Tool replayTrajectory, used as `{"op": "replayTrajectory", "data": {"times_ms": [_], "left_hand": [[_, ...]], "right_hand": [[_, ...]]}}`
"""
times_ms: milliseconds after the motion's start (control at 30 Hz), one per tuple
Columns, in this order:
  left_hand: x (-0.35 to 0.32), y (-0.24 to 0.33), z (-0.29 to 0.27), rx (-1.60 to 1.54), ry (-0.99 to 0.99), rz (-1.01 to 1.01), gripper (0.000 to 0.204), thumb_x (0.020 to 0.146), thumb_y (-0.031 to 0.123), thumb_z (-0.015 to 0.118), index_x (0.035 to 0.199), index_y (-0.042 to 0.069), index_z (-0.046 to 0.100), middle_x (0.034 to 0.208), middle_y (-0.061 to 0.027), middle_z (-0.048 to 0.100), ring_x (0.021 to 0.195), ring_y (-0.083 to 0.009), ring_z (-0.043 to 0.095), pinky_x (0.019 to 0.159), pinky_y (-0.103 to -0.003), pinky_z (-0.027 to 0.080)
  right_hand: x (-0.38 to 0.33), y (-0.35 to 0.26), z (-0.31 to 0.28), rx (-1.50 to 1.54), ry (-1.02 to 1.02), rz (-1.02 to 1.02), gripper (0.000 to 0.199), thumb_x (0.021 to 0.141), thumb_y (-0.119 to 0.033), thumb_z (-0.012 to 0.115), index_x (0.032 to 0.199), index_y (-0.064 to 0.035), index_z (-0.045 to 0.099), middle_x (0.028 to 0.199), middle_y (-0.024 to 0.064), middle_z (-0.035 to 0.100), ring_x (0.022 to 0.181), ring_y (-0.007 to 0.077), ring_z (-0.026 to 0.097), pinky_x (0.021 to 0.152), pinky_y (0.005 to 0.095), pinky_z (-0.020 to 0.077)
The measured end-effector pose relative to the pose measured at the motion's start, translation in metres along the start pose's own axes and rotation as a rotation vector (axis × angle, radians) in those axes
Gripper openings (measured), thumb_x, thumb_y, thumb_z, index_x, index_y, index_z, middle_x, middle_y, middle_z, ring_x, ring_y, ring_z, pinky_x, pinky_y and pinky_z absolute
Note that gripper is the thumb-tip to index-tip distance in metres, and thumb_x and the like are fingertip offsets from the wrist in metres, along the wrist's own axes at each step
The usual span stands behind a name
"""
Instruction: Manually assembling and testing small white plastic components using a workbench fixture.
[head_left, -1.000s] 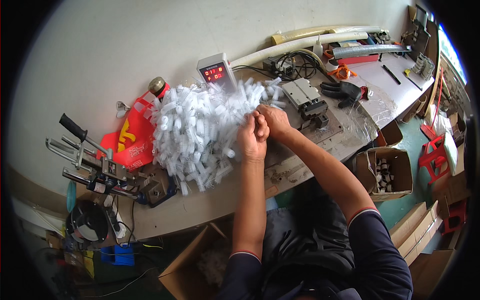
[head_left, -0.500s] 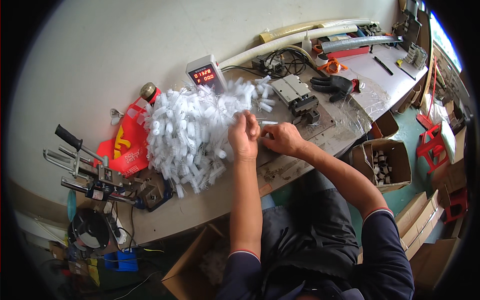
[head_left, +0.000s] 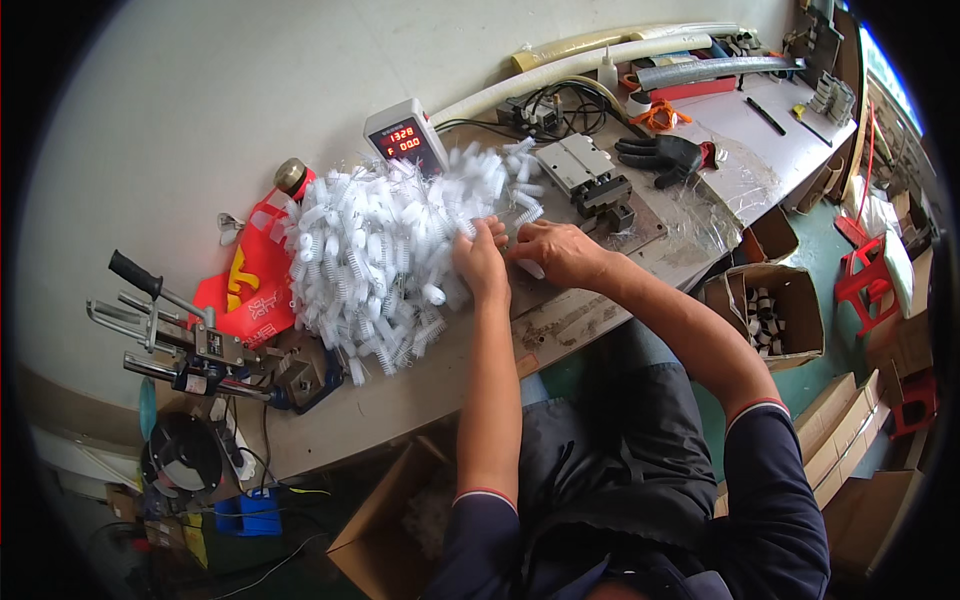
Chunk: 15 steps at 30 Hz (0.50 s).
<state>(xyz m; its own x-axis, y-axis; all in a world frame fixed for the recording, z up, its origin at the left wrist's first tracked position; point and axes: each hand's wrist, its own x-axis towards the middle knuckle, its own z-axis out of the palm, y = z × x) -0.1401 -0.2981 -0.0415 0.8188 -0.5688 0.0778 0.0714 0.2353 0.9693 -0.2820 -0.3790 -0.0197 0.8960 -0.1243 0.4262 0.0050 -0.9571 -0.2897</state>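
Note:
A large heap of small white bristle brushes (head_left: 370, 260) with thin wire stems covers the left-middle of the bench. At the heap's right edge is my left hand (head_left: 482, 262), its fingers curled in against the brushes; what they hold, if anything, is hidden. Just right of it, my right hand (head_left: 562, 252) has its fingers pinched together, with a white brush end (head_left: 530, 268) showing under them. Beyond my right hand stands a small metal clamping device (head_left: 590, 180) on a plate. Some brushes at the heap's top right are blurred.
A counter box with red digits (head_left: 405, 138) stands behind the heap. On the left are a lever press (head_left: 220, 350) and a red bag (head_left: 255, 305). A dark glove (head_left: 660, 155) and pale tubes (head_left: 580, 75) lie at the back right. Open cartons (head_left: 810, 335) stand beside and below the bench.
My left hand has moved slightly left, into the heap's edge. My right hand has moved up a little, and a white piece now shows under its fingers. Brushes behind have shifted.

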Motion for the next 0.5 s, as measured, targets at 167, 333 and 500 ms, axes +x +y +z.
{"op": "replayTrajectory", "data": {"times_ms": [167, 333, 500], "left_hand": [[0.005, -0.008, -0.001, -0.024, 0.01, -0.012, 0.024, 0.107, 0.018, 0.052, 0.106, -0.005, 0.061, 0.106, -0.0154, 0.07, 0.091, -0.0229, 0.071, 0.079, -0.035, 0.058], [0.008, -0.014, -0.002, -0.016, 0.012, 0.014, 0.024, 0.107, 0.018, 0.052, 0.105, -0.005, 0.061, 0.105, -0.0151, 0.07, 0.091, -0.0232, 0.071, 0.079, -0.034, 0.058], [0.011, -0.015, -0.002, 0.01, -0.001, 0.011, 0.024, 0.108, 0.019, 0.052, 0.105, -0.004, 0.061, 0.105, -0.0146, 0.07, 0.09, -0.0221, 0.071, 0.079, -0.033, 0.058]], "right_hand": [[-0.001, 0.001, -0.005, 0.011, -0.081, -0.141, 0.033, 0.078, -0.003, 0.07, 0.108, -0.016, 0.071, 0.1, 0.0051, 0.066, 0.099, 0.0291, 0.064, 0.083, 0.0407, 0.0554], [-0.011, -0.002, 0.0, 0.051, 0.035, -0.194, 0.025, 0.079, -0.005, 0.071, 0.103, -0.0093, 0.07, 0.099, 0.0053, 0.065, 0.097, 0.0293, 0.063, 0.082, 0.041, 0.0548], [-0.013, -0.003, 0.007, -0.009, 0.119, -0.029, 0.02, 0.082, -0.006, 0.066, 0.101, -0.0084, 0.071, 0.101, 0.0084, 0.065, 0.101, 0.0297, 0.064, 0.082, 0.0403, 0.0549]]}}
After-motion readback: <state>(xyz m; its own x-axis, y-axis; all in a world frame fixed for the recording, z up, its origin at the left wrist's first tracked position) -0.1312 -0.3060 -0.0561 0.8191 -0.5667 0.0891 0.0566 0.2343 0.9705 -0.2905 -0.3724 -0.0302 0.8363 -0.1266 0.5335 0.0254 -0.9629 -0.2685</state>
